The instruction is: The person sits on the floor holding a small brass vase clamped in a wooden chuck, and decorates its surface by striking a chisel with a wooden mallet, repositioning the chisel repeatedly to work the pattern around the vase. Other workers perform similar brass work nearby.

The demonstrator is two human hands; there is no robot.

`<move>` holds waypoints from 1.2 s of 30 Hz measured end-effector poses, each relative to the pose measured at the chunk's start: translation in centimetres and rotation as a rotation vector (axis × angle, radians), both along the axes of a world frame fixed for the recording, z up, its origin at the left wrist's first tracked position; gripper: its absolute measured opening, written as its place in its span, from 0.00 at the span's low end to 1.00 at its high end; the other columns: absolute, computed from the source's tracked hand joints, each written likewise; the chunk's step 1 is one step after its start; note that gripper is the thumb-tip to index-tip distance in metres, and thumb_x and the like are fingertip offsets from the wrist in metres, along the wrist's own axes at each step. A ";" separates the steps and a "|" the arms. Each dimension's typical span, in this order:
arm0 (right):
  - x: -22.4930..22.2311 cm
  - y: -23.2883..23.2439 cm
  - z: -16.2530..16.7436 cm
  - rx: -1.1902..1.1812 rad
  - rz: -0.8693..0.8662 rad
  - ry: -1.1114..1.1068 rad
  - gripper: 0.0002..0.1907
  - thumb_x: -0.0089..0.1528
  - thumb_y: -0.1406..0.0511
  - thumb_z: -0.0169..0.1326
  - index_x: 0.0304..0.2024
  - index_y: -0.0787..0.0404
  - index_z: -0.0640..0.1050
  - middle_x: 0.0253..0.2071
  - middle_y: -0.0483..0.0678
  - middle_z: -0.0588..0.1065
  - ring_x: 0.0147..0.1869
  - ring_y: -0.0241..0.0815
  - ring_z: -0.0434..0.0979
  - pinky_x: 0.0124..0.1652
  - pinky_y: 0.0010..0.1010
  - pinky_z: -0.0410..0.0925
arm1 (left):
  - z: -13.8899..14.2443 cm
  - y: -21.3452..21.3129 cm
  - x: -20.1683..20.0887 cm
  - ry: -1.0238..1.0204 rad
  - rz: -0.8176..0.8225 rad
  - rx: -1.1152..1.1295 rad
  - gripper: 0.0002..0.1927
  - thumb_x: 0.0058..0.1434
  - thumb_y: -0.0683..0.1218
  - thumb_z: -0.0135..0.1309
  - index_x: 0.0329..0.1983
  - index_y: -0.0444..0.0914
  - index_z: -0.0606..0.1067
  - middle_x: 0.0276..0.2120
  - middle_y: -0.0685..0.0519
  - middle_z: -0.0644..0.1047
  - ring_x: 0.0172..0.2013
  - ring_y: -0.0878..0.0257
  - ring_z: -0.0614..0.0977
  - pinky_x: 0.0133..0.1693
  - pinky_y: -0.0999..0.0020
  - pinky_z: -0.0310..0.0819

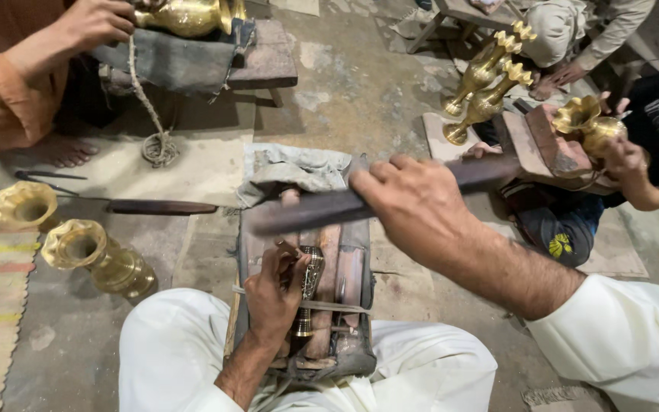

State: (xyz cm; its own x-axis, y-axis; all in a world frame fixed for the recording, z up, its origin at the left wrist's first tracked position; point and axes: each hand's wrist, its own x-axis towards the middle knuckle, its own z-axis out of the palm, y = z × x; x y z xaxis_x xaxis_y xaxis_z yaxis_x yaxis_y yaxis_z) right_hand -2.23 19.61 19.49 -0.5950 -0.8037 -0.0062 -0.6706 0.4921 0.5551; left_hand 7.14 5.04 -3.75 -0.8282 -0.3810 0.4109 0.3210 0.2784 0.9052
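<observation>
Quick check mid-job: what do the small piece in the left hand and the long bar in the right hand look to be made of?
The ornate piece under the left hand looks like brass: yellow shine, patterned surface, dark lower end. The long bar in the right hand is dark and matt, motion-blurred; probably iron or steel, possibly wood.

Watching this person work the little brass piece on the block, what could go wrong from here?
The left hand pinches the small brass piece right under the flat bar gripped by the right hand; a misplaced stroke might catch the fingers. The brass vases standing near the knee could get knocked over.
</observation>
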 end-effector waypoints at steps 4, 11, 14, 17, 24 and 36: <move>-0.4 0.4 -0.2 -0.055 -0.107 -0.136 0.05 0.66 0.69 0.51 0.43 0.58 0.76 0.30 0.49 0.77 0.32 0.41 0.76 0.30 0.36 0.70 | -0.2 -0.1 -0.3 -0.040 -0.011 -0.050 0.15 0.62 0.43 0.63 0.47 0.36 0.72 0.29 0.51 0.85 0.25 0.64 0.87 0.22 0.69 0.78; -0.4 0.6 0.0 -0.069 -0.116 -0.122 0.06 0.65 0.68 0.52 0.44 0.58 0.76 0.31 0.50 0.77 0.34 0.42 0.76 0.31 0.37 0.69 | 0.3 -0.4 0.0 -0.004 -0.067 -0.021 0.12 0.65 0.42 0.59 0.48 0.37 0.71 0.31 0.51 0.86 0.27 0.66 0.88 0.23 0.71 0.79; -0.2 0.9 0.1 -0.107 -0.108 -0.144 0.06 0.63 0.68 0.53 0.44 0.59 0.76 0.32 0.49 0.77 0.36 0.44 0.77 0.32 0.38 0.69 | 0.3 -0.4 0.2 0.057 -0.059 -0.040 0.13 0.65 0.38 0.57 0.51 0.35 0.71 0.34 0.49 0.85 0.32 0.62 0.88 0.29 0.69 0.81; 0.1 1.0 0.1 -0.159 -0.037 -0.092 0.08 0.59 0.69 0.54 0.42 0.58 0.76 0.33 0.49 0.77 0.37 0.45 0.78 0.34 0.40 0.69 | 0.2 -0.5 0.1 -0.109 -0.094 -0.031 0.14 0.64 0.39 0.60 0.51 0.36 0.72 0.30 0.50 0.86 0.28 0.61 0.89 0.27 0.67 0.80; 0.8 1.3 0.6 -0.302 0.006 -0.104 0.12 0.55 0.69 0.56 0.42 0.59 0.75 0.34 0.48 0.75 0.40 0.49 0.77 0.36 0.41 0.68 | -0.1 -0.5 0.1 -0.016 -0.087 -0.055 0.15 0.63 0.39 0.60 0.51 0.35 0.72 0.34 0.49 0.86 0.31 0.60 0.90 0.29 0.69 0.84; 1.6 2.5 -0.4 -0.315 0.080 -0.016 0.06 0.60 0.68 0.58 0.40 0.58 0.78 0.32 0.47 0.74 0.36 0.46 0.76 0.34 0.39 0.66 | -3.3 -0.3 0.2 0.029 -0.057 -0.321 0.21 0.58 0.43 0.64 0.52 0.34 0.73 0.30 0.46 0.84 0.25 0.51 0.84 0.26 0.56 0.77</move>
State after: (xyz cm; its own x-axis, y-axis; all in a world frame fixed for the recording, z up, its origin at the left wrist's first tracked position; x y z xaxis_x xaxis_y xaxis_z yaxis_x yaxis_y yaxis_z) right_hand -0.60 22.11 19.07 -0.5321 -0.8117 0.2409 -0.7213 0.5835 0.3731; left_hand 7.38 4.74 -7.06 -0.8308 -0.1818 0.5260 0.3681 0.5294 0.7644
